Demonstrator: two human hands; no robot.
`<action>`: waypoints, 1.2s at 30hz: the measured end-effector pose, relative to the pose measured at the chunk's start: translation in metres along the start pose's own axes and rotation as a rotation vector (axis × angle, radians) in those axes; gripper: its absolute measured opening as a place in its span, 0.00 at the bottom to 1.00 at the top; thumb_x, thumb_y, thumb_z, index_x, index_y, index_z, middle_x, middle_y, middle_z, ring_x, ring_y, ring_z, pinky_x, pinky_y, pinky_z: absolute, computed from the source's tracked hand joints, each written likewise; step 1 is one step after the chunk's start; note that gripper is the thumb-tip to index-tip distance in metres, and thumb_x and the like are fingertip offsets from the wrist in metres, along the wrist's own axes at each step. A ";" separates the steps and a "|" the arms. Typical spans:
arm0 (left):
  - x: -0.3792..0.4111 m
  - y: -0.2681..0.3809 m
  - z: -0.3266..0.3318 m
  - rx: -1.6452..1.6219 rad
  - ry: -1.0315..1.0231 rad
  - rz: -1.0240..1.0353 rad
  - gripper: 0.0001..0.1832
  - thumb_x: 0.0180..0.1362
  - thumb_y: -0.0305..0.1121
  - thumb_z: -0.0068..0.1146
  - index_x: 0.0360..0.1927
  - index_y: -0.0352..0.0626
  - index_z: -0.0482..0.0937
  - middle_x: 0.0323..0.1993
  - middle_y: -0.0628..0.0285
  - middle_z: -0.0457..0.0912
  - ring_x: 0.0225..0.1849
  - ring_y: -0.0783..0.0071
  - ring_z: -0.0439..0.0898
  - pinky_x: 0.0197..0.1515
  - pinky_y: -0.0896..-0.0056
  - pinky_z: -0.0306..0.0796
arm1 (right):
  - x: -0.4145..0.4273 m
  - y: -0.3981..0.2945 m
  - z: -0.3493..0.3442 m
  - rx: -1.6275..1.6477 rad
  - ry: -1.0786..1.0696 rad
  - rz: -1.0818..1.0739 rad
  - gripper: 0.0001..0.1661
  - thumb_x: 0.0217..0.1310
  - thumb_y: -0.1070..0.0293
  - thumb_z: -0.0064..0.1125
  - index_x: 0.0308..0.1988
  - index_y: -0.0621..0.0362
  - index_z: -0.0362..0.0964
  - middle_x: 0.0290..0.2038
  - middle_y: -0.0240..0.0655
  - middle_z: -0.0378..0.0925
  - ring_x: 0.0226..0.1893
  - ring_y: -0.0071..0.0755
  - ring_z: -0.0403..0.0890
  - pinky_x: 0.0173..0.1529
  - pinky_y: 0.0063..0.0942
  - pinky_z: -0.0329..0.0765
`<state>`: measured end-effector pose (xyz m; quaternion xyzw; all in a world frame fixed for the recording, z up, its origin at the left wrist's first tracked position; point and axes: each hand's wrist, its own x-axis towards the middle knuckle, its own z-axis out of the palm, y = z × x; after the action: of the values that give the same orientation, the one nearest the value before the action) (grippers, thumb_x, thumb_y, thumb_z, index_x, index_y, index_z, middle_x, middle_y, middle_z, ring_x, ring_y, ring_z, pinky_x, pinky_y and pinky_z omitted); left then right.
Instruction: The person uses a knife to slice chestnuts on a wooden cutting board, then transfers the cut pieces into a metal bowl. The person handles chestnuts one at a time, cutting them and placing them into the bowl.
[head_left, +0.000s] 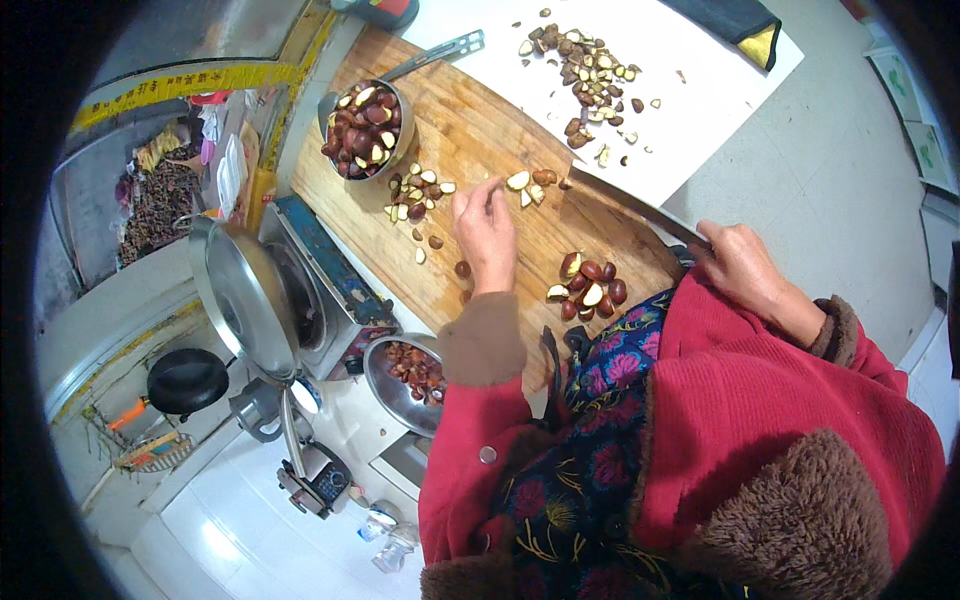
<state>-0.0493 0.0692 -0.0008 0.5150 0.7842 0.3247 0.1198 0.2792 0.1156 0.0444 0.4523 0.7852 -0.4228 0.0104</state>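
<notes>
My left hand (486, 236) is over the wooden cutting board (465, 112), fingers bent; whether it holds something small cannot be told. Just beyond its fingertips lie cut chestnut pieces (519, 180). My right hand (739, 259) grips a cleaver (634, 201) at the board's right edge, its blade reaching over the board. A metal bowl (409, 139) heaped with chestnuts stands on the board's far left part. Pale cut pieces (415, 196) lie below that bowl. A group of brown chestnuts (589, 286), some cut, rests near the apron.
More chestnut pieces (592, 71) are scattered on the white surface (697, 97) beyond the board. A metal spatula handle (442, 54) extends past the bowl. To the left stand a gas stove (337, 277) and tilted wok (247, 296). Another metal bowl (379, 394) holds brown pieces.
</notes>
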 end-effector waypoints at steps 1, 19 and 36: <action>0.007 0.005 0.002 0.010 -0.012 0.078 0.09 0.58 0.21 0.60 0.41 0.39 0.84 0.36 0.55 0.76 0.32 0.64 0.79 0.37 0.70 0.74 | -0.001 0.000 0.002 -0.010 -0.016 0.002 0.09 0.62 0.71 0.58 0.34 0.67 0.70 0.24 0.58 0.76 0.28 0.63 0.81 0.33 0.50 0.77; 0.018 0.028 0.016 0.003 -0.102 0.200 0.12 0.50 0.22 0.69 0.40 0.37 0.84 0.37 0.55 0.79 0.33 0.66 0.81 0.37 0.68 0.77 | -0.002 0.003 0.008 0.070 -0.067 0.105 0.10 0.62 0.70 0.58 0.35 0.67 0.68 0.26 0.59 0.76 0.32 0.66 0.79 0.36 0.52 0.76; 0.011 0.007 0.000 -0.850 -0.201 -0.595 0.13 0.58 0.18 0.61 0.48 0.31 0.81 0.43 0.59 0.83 0.42 0.76 0.81 0.48 0.77 0.75 | 0.000 0.004 0.007 0.118 -0.074 0.118 0.11 0.63 0.70 0.58 0.40 0.69 0.72 0.29 0.59 0.78 0.32 0.63 0.81 0.38 0.49 0.78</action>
<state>-0.0495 0.0810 0.0051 0.2047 0.6804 0.5151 0.4795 0.2796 0.1114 0.0374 0.4816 0.7301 -0.4833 0.0374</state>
